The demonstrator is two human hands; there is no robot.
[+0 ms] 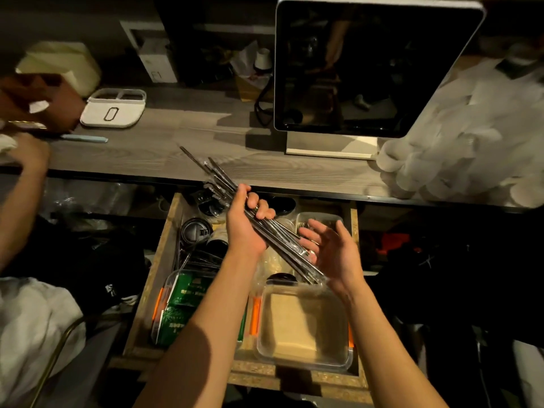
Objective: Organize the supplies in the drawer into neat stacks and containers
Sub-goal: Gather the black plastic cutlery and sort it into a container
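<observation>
Overhead, two hands hold a bundle of dark plastic-wrapped straws (265, 228) above an open wooden drawer (153, 278).
Left hand (247, 228) grips the bundle; right hand (329, 248), fingers spread, cups its lower end.

This looks like a drink shop counter: a till screen (368, 69) stands at the far side, with stacked plastic cups (459, 148) on the right and cup lids (196, 229) in the drawer (156, 269).

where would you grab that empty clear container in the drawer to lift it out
Take the empty clear container by its two side walls from above, judging by its pose: it sits open side up with nothing in it, and orange tabs mark those sides. The left hand grips the bundle of wrapped straws, so the open right hand is freer.
</observation>
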